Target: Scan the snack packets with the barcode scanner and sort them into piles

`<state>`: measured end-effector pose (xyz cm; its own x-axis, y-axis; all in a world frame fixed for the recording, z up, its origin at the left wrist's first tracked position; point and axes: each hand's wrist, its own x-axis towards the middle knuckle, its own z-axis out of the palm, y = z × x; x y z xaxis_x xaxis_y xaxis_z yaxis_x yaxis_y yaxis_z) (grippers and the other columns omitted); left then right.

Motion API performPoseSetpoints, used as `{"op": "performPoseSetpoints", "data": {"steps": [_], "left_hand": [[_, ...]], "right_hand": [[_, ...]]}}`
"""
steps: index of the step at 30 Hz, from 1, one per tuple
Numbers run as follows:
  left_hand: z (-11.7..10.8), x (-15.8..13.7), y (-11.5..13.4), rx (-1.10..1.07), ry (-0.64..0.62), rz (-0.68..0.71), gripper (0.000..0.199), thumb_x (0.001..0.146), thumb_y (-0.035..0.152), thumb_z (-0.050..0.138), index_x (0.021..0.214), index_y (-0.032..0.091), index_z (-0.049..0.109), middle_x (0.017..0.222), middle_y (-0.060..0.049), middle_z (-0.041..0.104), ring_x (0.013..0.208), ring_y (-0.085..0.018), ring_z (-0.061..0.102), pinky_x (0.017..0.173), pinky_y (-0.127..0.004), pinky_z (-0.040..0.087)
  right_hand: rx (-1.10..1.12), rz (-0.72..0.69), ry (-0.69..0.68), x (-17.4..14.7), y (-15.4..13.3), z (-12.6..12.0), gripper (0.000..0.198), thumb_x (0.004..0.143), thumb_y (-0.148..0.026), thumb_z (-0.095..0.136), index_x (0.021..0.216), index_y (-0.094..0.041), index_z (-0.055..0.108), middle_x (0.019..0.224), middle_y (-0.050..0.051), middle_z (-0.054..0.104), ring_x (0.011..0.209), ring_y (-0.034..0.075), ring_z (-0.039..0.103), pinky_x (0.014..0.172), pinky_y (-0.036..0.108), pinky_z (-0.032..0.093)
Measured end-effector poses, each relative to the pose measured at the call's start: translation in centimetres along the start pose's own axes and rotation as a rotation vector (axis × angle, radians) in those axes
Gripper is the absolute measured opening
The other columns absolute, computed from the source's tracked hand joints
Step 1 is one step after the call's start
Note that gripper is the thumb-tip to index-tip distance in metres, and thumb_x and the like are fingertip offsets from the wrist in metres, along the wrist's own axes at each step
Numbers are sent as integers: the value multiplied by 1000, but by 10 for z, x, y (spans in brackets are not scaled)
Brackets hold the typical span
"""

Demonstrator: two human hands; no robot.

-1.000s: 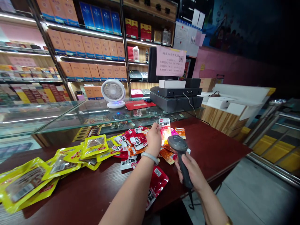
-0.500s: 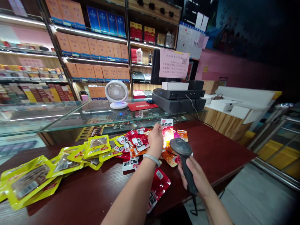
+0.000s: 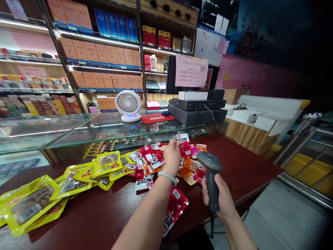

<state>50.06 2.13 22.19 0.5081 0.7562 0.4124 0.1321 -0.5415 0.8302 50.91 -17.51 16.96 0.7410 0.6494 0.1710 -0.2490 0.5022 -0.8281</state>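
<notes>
My left hand, with a pale bangle at the wrist, pinches the left edge of a red and white snack packet held up above the pile. In my right hand is a dark barcode scanner, its fingers wrapped round the handle and its head beside the packet. Beneath and around my left hand lie several red, white and orange snack packets. Another red packet rests nearer to me, partly hidden by my left forearm. Yellow snack packets overlap in a row on the left.
The dark red table meets a glass counter at the back. On that counter stand a white fan, a red mat and a black cash drawer under a monitor. A metal railing is at the right.
The scanner has moved slightly right, away from the packet, and its bright light on the packet is gone. My left hand still grips the packet at nearly the same place.
</notes>
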Motion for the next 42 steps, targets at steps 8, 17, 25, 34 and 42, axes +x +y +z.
{"op": "performPoseSetpoints", "data": {"steps": [8, 17, 25, 34, 42], "left_hand": [[41, -1, -6, -329, -425, -166, 32, 90, 27, 48, 121, 19, 53, 82, -4, 70, 67, -14, 67, 65, -25, 52], [19, -12, -17, 640, -585, 462, 46, 85, 32, 58, 130, 24, 56, 142, -10, 52, 141, -32, 31, 114, -60, 14], [18, -15, -11, 747, -427, 493, 33, 77, 42, 68, 101, 20, 62, 104, -10, 68, 110, -28, 53, 115, -56, 7], [13, -5, -1, 522, -249, 272, 20, 87, 32, 58, 104, 26, 63, 93, -5, 71, 100, -23, 60, 111, -46, 18], [11, -7, 3, 466, -254, 206, 24, 88, 24, 51, 106, 27, 67, 96, -6, 72, 98, -22, 62, 113, -46, 16]], "right_hand": [[38, -47, 1, 0, -1, -1, 32, 91, -51, 53, 83, -20, 52, 59, -4, 55, 30, 7, 46, 28, 18, 39], [44, -73, -17, 0, -1, -4, 28, 95, -47, 47, 103, -21, 54, 61, -4, 56, 32, 8, 47, 29, 19, 41], [43, -65, -8, 2, 0, -4, 30, 94, -48, 49, 102, -20, 54, 61, -4, 56, 32, 8, 47, 29, 20, 42], [0, 2, 33, -1, -2, 4, 40, 89, -52, 57, 111, -18, 55, 60, -5, 55, 32, 7, 47, 29, 18, 42], [-39, 11, 18, 1, -3, 5, 41, 87, -53, 59, 108, -19, 56, 59, -7, 54, 31, 7, 46, 28, 18, 41]]}}
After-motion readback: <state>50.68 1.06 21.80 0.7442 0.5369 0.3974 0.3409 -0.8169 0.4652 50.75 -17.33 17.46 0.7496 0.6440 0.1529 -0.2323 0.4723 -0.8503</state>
